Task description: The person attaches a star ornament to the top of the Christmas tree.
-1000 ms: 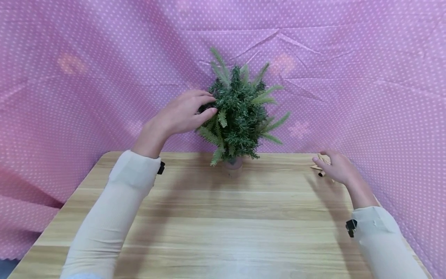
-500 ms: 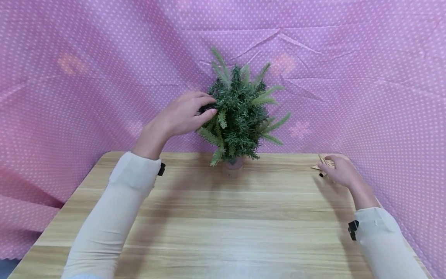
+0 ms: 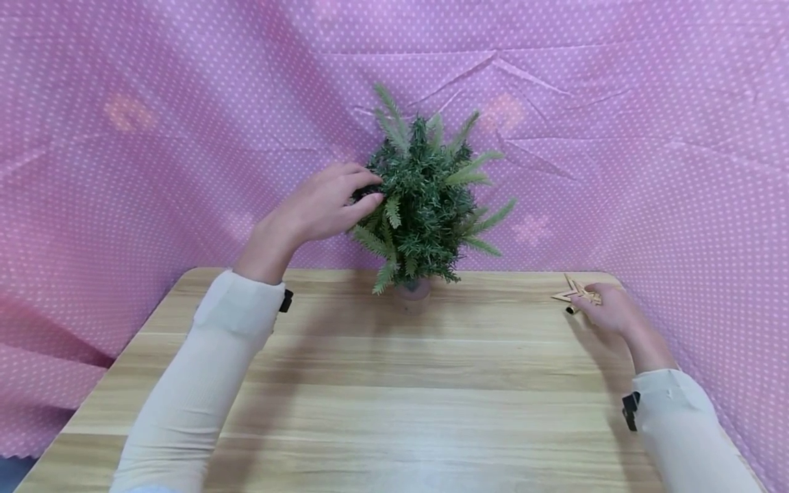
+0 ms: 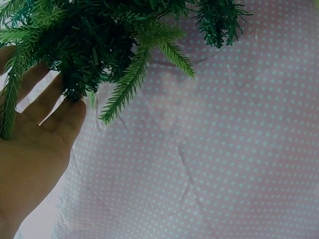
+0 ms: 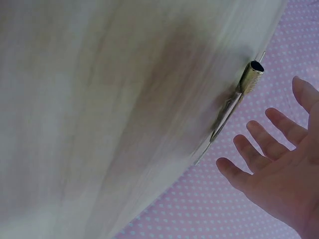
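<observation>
A small artificial Christmas tree stands at the table's back edge in the head view. At its left side my left hand touches the outer branches, thumb and fingers extended around a dark tuft. The left wrist view has that hand among the green sprigs, some fingers partly hidden. A gold star tree topper lies at the back right corner, with my right hand overlapping it. From the right wrist, the topper's tube shows beside my right hand, whose fingers are spread and apart from it.
The wooden table has rounded back corners. Pink dotted cloth hangs close behind and along both sides. The tree rises from a pale round base near the back edge.
My right hand has lowered and shifted slightly right over the star topper, so more of the star shows. My left hand stays at the tree, almost still.
</observation>
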Motion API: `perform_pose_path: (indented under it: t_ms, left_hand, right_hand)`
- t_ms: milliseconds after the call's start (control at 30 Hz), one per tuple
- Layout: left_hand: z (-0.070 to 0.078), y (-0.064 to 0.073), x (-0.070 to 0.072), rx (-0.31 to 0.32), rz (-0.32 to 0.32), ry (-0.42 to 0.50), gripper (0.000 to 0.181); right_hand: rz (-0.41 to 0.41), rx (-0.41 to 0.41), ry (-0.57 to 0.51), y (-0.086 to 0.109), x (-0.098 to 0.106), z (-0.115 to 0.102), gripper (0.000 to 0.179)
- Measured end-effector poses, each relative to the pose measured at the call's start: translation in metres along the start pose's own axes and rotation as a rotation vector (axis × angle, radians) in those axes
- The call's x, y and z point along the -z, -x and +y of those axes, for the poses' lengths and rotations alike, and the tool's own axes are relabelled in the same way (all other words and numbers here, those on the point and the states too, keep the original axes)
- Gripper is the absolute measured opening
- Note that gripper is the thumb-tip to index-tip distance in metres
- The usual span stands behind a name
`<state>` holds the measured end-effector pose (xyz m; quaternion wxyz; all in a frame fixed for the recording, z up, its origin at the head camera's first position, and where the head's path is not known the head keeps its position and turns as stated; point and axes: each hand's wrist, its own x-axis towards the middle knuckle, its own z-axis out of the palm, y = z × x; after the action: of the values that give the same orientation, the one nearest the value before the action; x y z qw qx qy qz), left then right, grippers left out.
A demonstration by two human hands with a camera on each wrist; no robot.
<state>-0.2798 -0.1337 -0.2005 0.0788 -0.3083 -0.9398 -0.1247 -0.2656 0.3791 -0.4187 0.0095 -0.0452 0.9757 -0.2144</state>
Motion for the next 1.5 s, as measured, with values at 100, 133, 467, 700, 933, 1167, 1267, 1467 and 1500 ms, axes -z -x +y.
perform_pose_path:
  t_ms: [100, 133, 467, 700, 933, 1167, 1267, 1467, 1500]
  left_hand:
    - [-0.001, 0.000, 0.000, -0.007, 0.007, -0.003, 0.056]
    - [-0.001, 0.000, -0.001, -0.011, 0.010, -0.003, 0.056]
    - [0.000, 0.001, -0.004, -0.013, 0.015, 0.012, 0.052]
    - [0.000, 0.001, -0.005, -0.024, 0.019, 0.007, 0.050]
    - [-0.001, 0.001, -0.006, -0.022, 0.020, 0.004, 0.049]
    - [-0.002, 0.002, -0.006, -0.033, 0.028, 0.006, 0.047]
    - [-0.002, 0.002, -0.006, -0.037, 0.034, 0.010, 0.046]
    - [-0.002, 0.002, -0.007, -0.029, 0.042, 0.011, 0.050]
    - [-0.002, 0.002, -0.006, -0.026, 0.042, 0.011, 0.051]
  right_hand:
    - [-0.002, -0.011, 0.001, -0.001, 0.000, 0.002, 0.071]
    - [-0.003, -0.015, -0.002, -0.002, 0.000, 0.003, 0.071]
    - [-0.018, -0.034, -0.006, 0.002, 0.003, 0.013, 0.077]
    - [-0.025, -0.051, -0.034, 0.005, 0.003, 0.017, 0.077]
    - [-0.052, -0.073, -0.030, 0.004, 0.005, 0.022, 0.079]
    - [-0.058, -0.060, -0.019, 0.002, 0.004, 0.027, 0.080]
    - [-0.063, -0.047, -0.025, 0.002, 0.003, 0.028, 0.079]
    - [-0.049, -0.002, 0.004, 0.000, -0.001, 0.032, 0.049]
    - [-0.046, 0.005, 0.013, 0.000, -0.001, 0.032, 0.043]
